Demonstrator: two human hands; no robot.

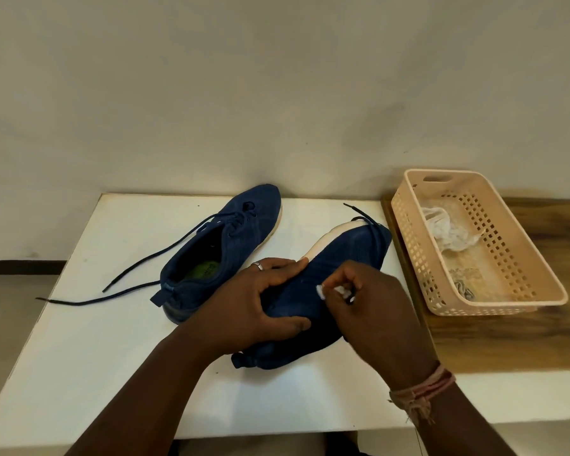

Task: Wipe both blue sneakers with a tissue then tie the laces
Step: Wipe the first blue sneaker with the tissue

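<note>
Two blue sneakers lie on the white table (89, 340). The left sneaker (218, 248) stands upright with its dark laces (125, 281) untied and trailing to the left. The right sneaker (336, 268) is tipped on its side, white sole turned to the left. My left hand (260, 307) grips this sneaker around its heel part, thumb below and fingers over the top. My right hand (372, 307) pinches a small crumpled white tissue (326, 291) against the sneaker's blue side. Part of the tissue is hidden inside my fingers.
A peach plastic basket (527, 258) stands on the wooden surface (540, 337) to the right, with a crumpled white tissue (441, 232) and a small dark item inside. A plain wall rises just behind the table. The table's left and front parts are bare.
</note>
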